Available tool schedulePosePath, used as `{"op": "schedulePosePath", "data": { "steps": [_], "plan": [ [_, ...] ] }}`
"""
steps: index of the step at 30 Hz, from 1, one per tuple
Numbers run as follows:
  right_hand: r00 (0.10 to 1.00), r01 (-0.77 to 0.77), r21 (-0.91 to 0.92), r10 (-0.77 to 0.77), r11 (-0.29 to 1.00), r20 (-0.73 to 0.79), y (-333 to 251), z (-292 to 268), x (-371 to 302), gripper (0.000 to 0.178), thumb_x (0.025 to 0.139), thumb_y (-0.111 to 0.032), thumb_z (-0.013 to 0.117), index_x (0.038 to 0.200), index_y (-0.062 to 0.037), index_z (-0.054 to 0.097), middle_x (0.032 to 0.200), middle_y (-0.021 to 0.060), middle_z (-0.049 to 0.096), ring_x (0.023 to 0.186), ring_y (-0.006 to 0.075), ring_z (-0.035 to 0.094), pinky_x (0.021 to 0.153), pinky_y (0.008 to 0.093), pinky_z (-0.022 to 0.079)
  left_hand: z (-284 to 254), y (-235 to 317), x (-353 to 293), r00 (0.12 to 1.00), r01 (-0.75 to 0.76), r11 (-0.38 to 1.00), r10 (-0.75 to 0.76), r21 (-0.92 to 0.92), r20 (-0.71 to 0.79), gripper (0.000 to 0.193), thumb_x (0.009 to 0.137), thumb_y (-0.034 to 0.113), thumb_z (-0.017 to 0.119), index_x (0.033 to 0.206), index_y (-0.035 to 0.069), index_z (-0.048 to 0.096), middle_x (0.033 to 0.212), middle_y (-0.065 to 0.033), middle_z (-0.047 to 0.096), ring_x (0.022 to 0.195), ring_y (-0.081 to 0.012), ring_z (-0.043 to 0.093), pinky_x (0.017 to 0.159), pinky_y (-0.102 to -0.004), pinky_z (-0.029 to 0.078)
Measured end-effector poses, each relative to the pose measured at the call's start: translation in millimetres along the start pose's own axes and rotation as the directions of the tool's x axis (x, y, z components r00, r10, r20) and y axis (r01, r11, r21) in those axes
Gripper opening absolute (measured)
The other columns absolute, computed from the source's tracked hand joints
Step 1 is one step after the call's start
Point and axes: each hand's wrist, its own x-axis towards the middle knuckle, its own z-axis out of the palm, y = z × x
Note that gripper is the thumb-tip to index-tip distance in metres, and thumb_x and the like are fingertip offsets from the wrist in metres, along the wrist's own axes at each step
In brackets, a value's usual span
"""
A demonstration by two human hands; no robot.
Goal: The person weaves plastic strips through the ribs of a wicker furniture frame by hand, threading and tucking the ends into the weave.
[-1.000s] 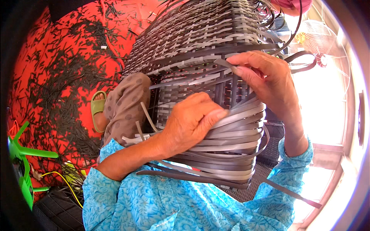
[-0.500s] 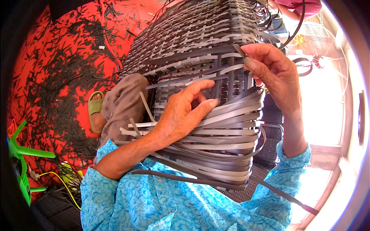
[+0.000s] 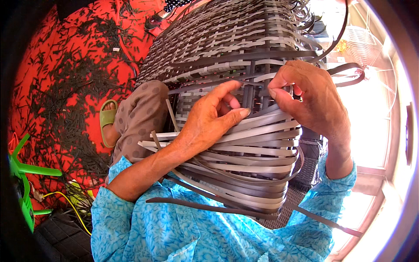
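A woven piece of flat grey and dark plastic strips (image 3: 222,41) lies in front of me, its near end partly open over upright dark bands. My left hand (image 3: 203,124) rests on the fanned loose strips (image 3: 257,163), its index finger and thumb spread apart and the other fingers curled. Beside the upright bands, at the right edge of the opening, my right hand (image 3: 314,98) has thumb and fingers pinched on a flat dark strip (image 3: 264,93). Its fingers partly hide the strip's end.
Dark strip scraps (image 3: 65,105) litter the red floor covering (image 3: 94,126). At the left stand a green plastic frame (image 3: 37,171) and a yellow cord (image 3: 72,207). A long loose strip (image 3: 323,220) sticks out lower right. A wire fan (image 3: 369,65) stands far right; a person's shoe (image 3: 152,21) shows at the top.
My right hand has moved down from the upper edge of the opening and turned inward, still pinching. The left hand stays nearly in place. A shoe has appeared at the top.
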Motion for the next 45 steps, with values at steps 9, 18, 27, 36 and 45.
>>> {"op": "schedulePosePath", "data": {
  "steps": [9,18,27,36,45],
  "plan": [
    [0.987,-0.032,-0.176,0.059,0.984,0.152,-1,3,5,0.015,0.072,-0.013,0.075,0.083,-0.0056,0.067,0.074,0.0091,0.063,0.071,0.0294,0.060,0.062,0.0387,0.047,1,-3,5,0.998,0.043,0.989,-0.047,-0.145,-0.028,0.042,0.080,0.013,0.077,0.114,0.003,0.055,0.089,0.0000,0.053,0.068,-0.0048,0.052,0.061,-0.0208,0.045],
    [0.996,0.030,-0.303,-0.002,0.952,0.093,-5,17,3,0.012,0.077,-0.019,0.070,0.083,-0.0084,0.066,0.075,0.0072,0.061,0.075,0.0278,0.060,0.066,0.0403,0.047,1,6,12,0.999,0.051,0.999,-0.051,0.005,-0.010,0.037,0.085,0.009,0.071,0.117,0.003,0.054,0.092,0.0015,0.056,0.079,-0.0038,0.054,0.072,-0.0185,0.045],
    [1.000,-0.001,-0.213,0.004,0.977,0.014,-7,23,5,0.012,0.079,-0.017,0.068,0.082,-0.0066,0.062,0.075,0.0094,0.059,0.076,0.0315,0.058,0.066,0.0411,0.047,0,5,14,0.994,0.101,0.949,-0.111,-0.299,-0.019,0.032,0.085,0.008,0.070,0.113,0.000,0.059,0.085,-0.0017,0.063,0.072,-0.0045,0.055,0.060,-0.0182,0.043],
    [0.993,0.004,-0.078,0.005,0.997,0.116,5,27,8,0.013,0.082,-0.013,0.065,0.090,-0.0043,0.066,0.090,0.0116,0.066,0.084,0.0347,0.061,0.072,0.0404,0.050,-7,-4,24,0.980,0.201,0.919,-0.189,-0.340,0.069,0.013,0.084,0.013,0.071,0.092,0.005,0.065,0.079,-0.0001,0.064,0.066,-0.0055,0.055,0.058,-0.0199,0.041],
    [0.976,0.216,-0.043,-0.215,0.975,0.028,-31,15,-19,0.036,0.068,-0.036,0.073,0.093,-0.0107,0.071,0.096,0.0032,0.068,0.099,0.0231,0.062,0.090,0.0418,0.046,-58,-23,33,0.979,0.194,0.810,-0.199,-0.554,0.051,0.006,0.090,0.012,0.064,0.089,0.007,0.060,0.085,-0.0056,0.067,0.067,-0.0122,0.063,0.057,-0.0237,0.047]
  ]
}}
